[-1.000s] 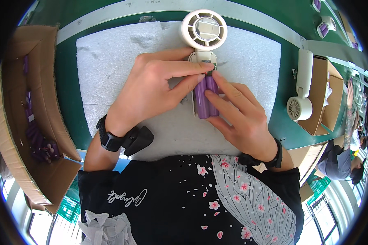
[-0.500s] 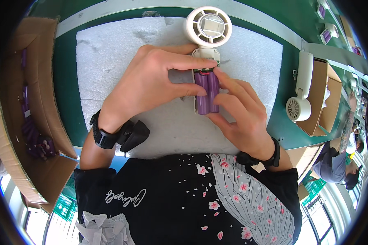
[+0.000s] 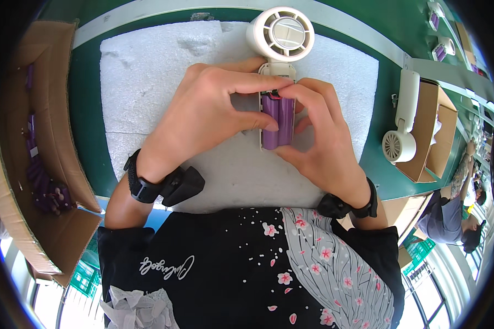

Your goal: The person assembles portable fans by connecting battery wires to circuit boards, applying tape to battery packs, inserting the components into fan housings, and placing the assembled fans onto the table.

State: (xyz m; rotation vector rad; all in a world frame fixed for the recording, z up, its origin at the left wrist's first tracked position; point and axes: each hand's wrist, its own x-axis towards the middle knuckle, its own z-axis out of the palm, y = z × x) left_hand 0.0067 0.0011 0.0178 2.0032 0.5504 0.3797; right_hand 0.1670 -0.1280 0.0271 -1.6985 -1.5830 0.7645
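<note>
A white handheld fan [image 3: 282, 34] lies over the foam pad, its round grille pointing away from me and its handle opened up toward me. Two purple battery cells [image 3: 278, 122] sit side by side in the handle, with a bit of red wire at their far end. My left hand [image 3: 206, 104] grips the fan's handle from the left, thumb on the left cell and index finger across the far end. From the right, my right hand [image 3: 326, 134] closes on the handle, its index fingertip meeting the left one near the wire. The fingers hide the circuit board there.
A white foam pad [image 3: 164, 60] covers the green table. At left stands an open cardboard box [image 3: 66, 230] holding purple battery cells [image 3: 52, 194]. Another white fan [image 3: 403, 118] lies at right beside a smaller cardboard box [image 3: 442, 131]. Further fans and a person [image 3: 450, 219] are at far right.
My right index finger has moved up and left over the far end of the cells, covering the circuit board. My left hand stays nearly in place.
</note>
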